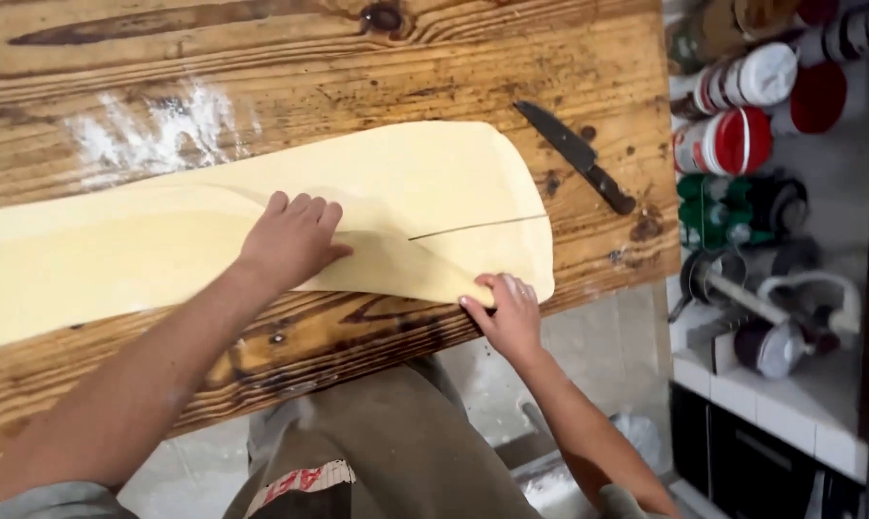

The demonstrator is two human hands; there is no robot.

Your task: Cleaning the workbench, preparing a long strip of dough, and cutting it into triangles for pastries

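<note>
Here, left hand [290, 240]: fingers flat on the dough sheet [406, 183], holding nothing.
Right hand [508, 312]: fingers pinching the sheet's near edge.
Knife [577, 154]: on the bench [261, 58], beyond the right fingers.

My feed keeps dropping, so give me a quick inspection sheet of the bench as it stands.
Surface: wooden table, knotty, with a flour patch.
Job's things: pale dough sheet, slit near its right end, near edge folded over.
Clutter: dark knife lying beside the dough.
Hands: left hand flat on the fold; right hand pinching the dough's near corner.
Cables: nothing seen.
Surroundings: jars and cans on a white tiled counter at right.
</note>
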